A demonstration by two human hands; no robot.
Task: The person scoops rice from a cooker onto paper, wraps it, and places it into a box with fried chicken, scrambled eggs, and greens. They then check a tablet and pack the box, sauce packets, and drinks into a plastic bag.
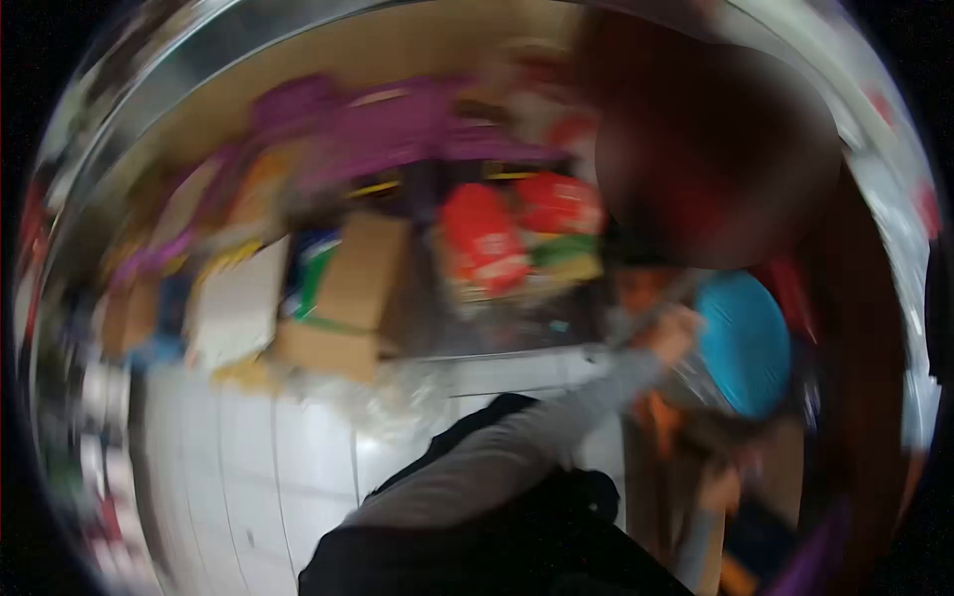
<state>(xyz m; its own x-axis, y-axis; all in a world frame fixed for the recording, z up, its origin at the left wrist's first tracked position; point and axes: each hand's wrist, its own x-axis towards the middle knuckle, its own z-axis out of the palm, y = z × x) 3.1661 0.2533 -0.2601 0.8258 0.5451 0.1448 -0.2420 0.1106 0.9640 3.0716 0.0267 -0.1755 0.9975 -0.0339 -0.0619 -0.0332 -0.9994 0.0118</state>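
Your left hand [678, 333], at the end of a soft grey sleeve [517, 447], reaches out to the left edge of a smooth, round blue disc [745, 343]. Motion blur hides the fingers, so you cannot tell whether they grip it or are merely curled beside it. Your right hand [720, 487] sits below the blue disc against a flat brown cardboard-like surface, and its grip is equally unreadable. Well left of the blue disc, an open cardboard box [348, 288] stands with matte, angular flaps. Between that box and the disc are glossy red packets [482, 243]. Down and left of the disc lie pale square floor tiles [248, 467].
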